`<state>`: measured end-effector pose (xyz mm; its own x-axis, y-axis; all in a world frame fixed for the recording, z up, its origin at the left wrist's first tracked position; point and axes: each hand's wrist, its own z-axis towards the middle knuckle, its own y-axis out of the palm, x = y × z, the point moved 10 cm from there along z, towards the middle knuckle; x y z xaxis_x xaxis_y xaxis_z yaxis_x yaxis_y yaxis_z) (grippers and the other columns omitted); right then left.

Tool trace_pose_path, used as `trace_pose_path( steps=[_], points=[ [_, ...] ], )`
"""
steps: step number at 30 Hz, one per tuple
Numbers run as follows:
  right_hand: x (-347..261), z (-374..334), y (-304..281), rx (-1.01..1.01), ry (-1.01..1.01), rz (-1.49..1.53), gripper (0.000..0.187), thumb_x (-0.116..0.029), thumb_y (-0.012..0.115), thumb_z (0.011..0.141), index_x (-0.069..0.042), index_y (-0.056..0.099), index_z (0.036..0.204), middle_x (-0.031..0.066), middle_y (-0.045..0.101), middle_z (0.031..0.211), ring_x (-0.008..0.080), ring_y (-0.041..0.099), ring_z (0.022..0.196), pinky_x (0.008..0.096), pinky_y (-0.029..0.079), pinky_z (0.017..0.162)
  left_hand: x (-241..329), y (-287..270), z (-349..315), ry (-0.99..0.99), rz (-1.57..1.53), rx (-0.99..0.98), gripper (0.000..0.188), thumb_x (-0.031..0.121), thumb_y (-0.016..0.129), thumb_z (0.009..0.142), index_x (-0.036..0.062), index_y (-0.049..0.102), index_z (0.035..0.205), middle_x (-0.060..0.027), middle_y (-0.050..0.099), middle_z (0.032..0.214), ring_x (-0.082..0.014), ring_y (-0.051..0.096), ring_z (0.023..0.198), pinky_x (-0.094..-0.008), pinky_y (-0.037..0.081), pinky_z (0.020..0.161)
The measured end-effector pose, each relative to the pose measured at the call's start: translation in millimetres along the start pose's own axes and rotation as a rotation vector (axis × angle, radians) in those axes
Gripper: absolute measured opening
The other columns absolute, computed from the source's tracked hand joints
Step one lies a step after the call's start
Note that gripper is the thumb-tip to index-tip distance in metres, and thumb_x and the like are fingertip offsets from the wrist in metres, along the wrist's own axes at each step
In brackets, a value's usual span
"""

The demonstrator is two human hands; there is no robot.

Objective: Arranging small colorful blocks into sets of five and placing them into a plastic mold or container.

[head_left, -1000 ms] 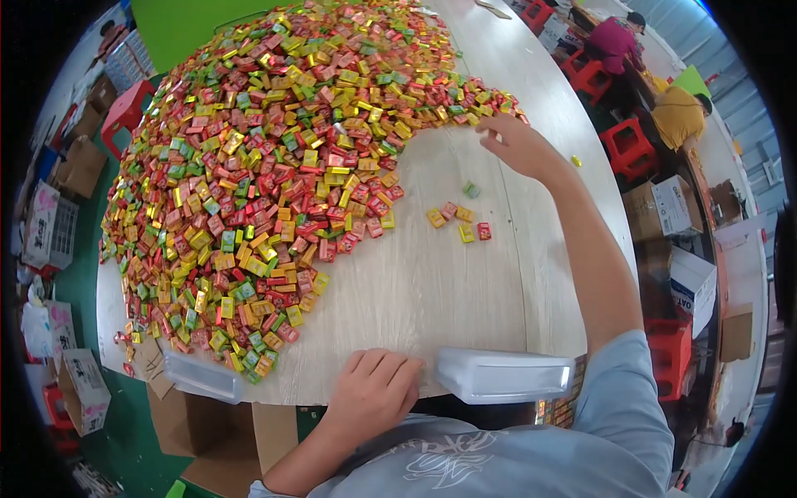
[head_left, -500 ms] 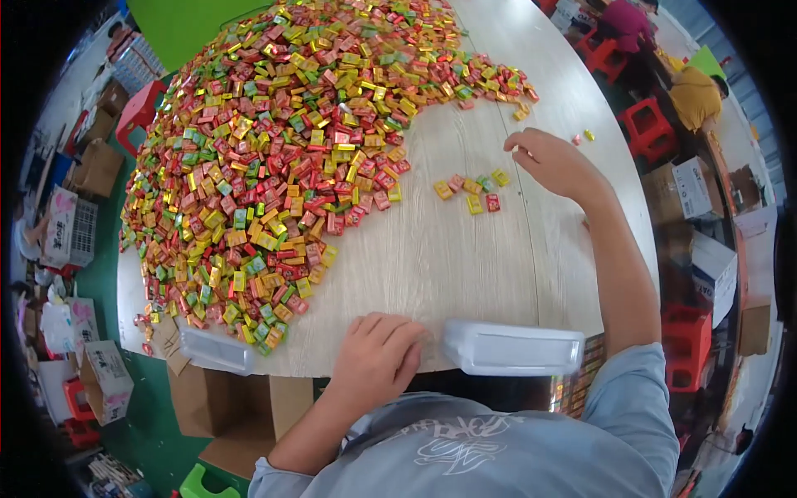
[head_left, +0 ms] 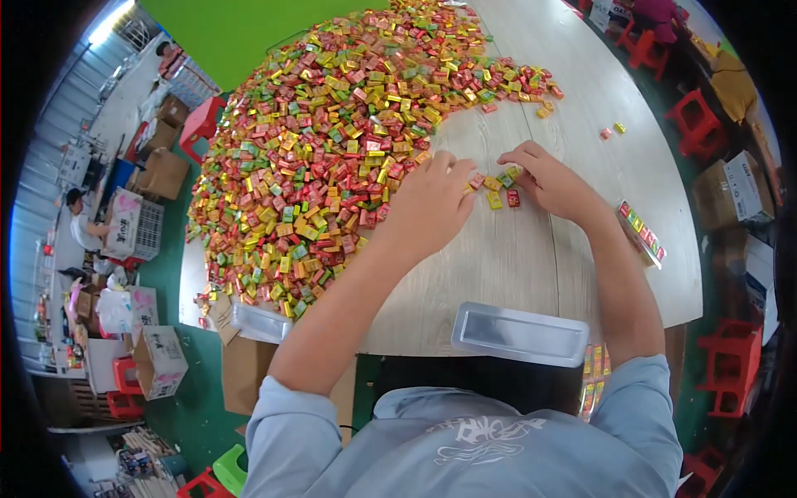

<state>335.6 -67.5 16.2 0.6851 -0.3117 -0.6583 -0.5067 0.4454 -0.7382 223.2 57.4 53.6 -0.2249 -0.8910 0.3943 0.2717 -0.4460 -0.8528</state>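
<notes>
A small cluster of wrapped candies [head_left: 495, 199] in yellow, red, green and pink lies on the pale table between my hands. My left hand [head_left: 432, 203] reaches over the table with its fingers spread, fingertips at the left end of the cluster and the big pile beside it. At the cluster's right end, my right hand [head_left: 552, 183] has its fingers curved and apart, the thumb close to the candies. Neither hand visibly grips anything. A clear plastic tray [head_left: 521, 334] rests at the table's near edge, in front of my body.
A huge candy pile [head_left: 332, 141] covers the table's left and far side. Another clear tray [head_left: 260, 321] sits at the near left edge. Right of my forearm stands a narrow candy-filled pack [head_left: 641, 234]. Two loose candies [head_left: 613, 130] lie far right. Cardboard boxes and red stools surround the table.
My left hand has moved from the near edge forward to the candy cluster. My right hand has come down beside it. The view has shifted, and the pack beyond my right forearm now shows.
</notes>
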Motion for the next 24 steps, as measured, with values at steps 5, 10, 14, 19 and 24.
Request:
trace_pose_path(
  steps=[5, 10, 14, 19, 24],
  points=[
    [-10, -2, 8, -0.005, -0.062, -0.083, 0.034, 0.003, 0.055, 0.094, -0.006, 0.068, 0.123, 0.0136, 0.06, 0.121, 0.0315, 0.063, 0.11, 0.0393, 0.051, 0.097, -18, 39, 10, -0.015, 0.022, -0.006, 0.041, 0.019, 0.07, 0.093, 0.005, 0.062, 0.13, -0.0166, 0.058, 0.113, -0.0374, 0.063, 0.106, -0.0478, 0.053, 0.09],
    [-13, -1, 15, -0.049, -0.077, -0.095, 0.033, 0.002, 0.056, 0.093, -0.005, 0.069, 0.121, 0.0132, 0.062, 0.119, 0.0329, 0.064, 0.11, 0.0412, 0.051, 0.096, -25, 43, 13, 0.021, -0.021, -0.023, 0.036, 0.019, 0.072, 0.094, 0.0046, 0.063, 0.125, -0.0153, 0.059, 0.114, -0.0351, 0.063, 0.106, -0.0449, 0.052, 0.092],
    [-17, -4, 18, -0.058, -0.095, -0.104, 0.03, 0.001, 0.056, 0.093, -0.005, 0.069, 0.119, 0.0128, 0.062, 0.117, 0.0328, 0.063, 0.11, 0.0415, 0.051, 0.096, -27, 41, 10, -0.051, -0.042, -0.082, 0.031, 0.022, 0.076, 0.092, 0.0038, 0.064, 0.114, -0.0142, 0.06, 0.111, -0.0328, 0.063, 0.102, -0.0419, 0.053, 0.089],
    [-10, -4, 18, -0.075, -0.081, -0.091, 0.028, 0.002, 0.057, 0.092, -0.004, 0.069, 0.117, 0.0125, 0.062, 0.117, 0.0326, 0.062, 0.111, 0.0414, 0.051, 0.096, -30, 36, 2, -0.144, -0.113, -0.177, 0.032, 0.027, 0.079, 0.09, 0.0044, 0.063, 0.107, -0.0123, 0.061, 0.106, -0.031, 0.064, 0.098, -0.0412, 0.053, 0.085],
    [-19, 10, 23, -0.032, -0.193, -0.108, 0.025, 0.002, 0.057, 0.093, -0.003, 0.069, 0.114, 0.0124, 0.063, 0.113, 0.0321, 0.061, 0.111, 0.0405, 0.05, 0.096, -32, 38, 0, -0.148, -0.098, -0.145, 0.033, 0.029, 0.079, 0.09, 0.0047, 0.063, 0.106, -0.0115, 0.061, 0.104, -0.0296, 0.065, 0.095, -0.0413, 0.053, 0.083]
  ],
)
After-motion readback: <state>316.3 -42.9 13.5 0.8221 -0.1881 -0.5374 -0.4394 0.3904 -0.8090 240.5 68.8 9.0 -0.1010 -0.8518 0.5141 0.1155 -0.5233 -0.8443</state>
